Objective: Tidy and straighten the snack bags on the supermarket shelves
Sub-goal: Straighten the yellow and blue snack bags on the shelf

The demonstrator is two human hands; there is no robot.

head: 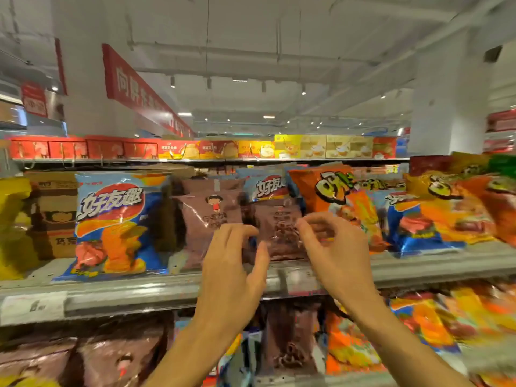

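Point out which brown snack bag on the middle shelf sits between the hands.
The dark brown snack bag showing chocolate pieces, right of the brown bag with a cartoon child; the left hand and right hand flank it.

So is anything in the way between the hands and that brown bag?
Nothing visible. The left hand and right hand are right in front of the brown snack bag, fingers curled at its sides; whether they touch it is unclear.

White ceiling, spotlights, red hanging banner, white pillar.

Glossy plastic snack bags; smooth grey metal shelf; matt cardboard boxes.
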